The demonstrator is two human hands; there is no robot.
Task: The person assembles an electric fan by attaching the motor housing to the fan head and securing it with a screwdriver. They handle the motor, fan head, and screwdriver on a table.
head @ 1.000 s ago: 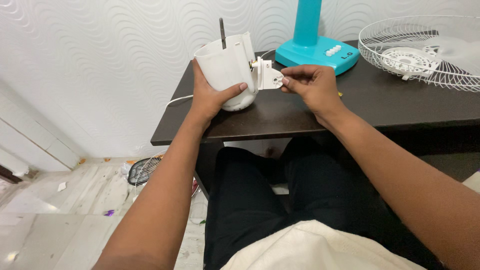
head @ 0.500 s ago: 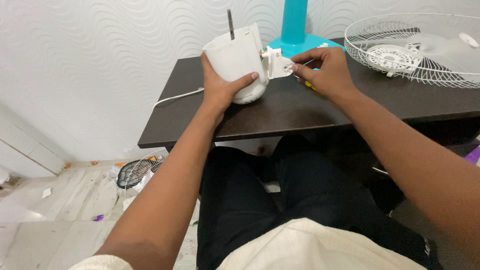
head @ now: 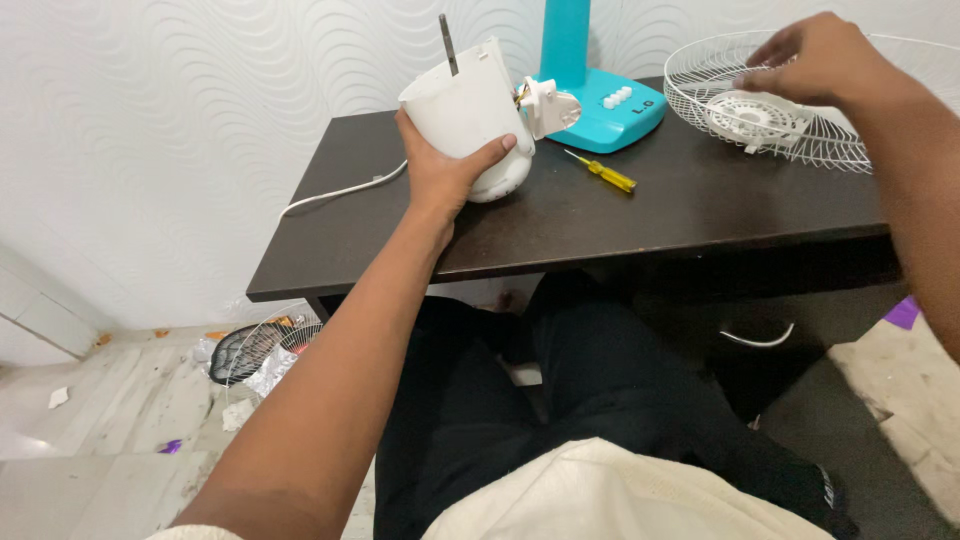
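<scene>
On the floor at the far left, a dark round fan grille (head: 262,350) is lying among scraps of litter, apart from the work. A white cable (head: 340,192) is trailing over the near-left of the dark tabletop (head: 560,225) toward the white motor housing (head: 470,115), which the left hand (head: 445,170) is gripping firmly around its body, thumb across the front, propping it tilted on the tabletop with its metal shaft (head: 447,45) pointing up. The small white bracket (head: 548,106) on the housing's right side is now hanging free: half a second ago the right hand was pinching it, and it is no longer being touched. A yellow-handled screwdriver (head: 603,172) is now showing on the tabletop just right of the housing, in front of the teal fan base (head: 600,105). The right hand (head: 812,60) is swinging away to the far right, fingers loosely spread and holding nothing, hovering over the white wire guard (head: 800,110). So work on the bracket is pausing while something near the guard is being sought, it seems.
</scene>
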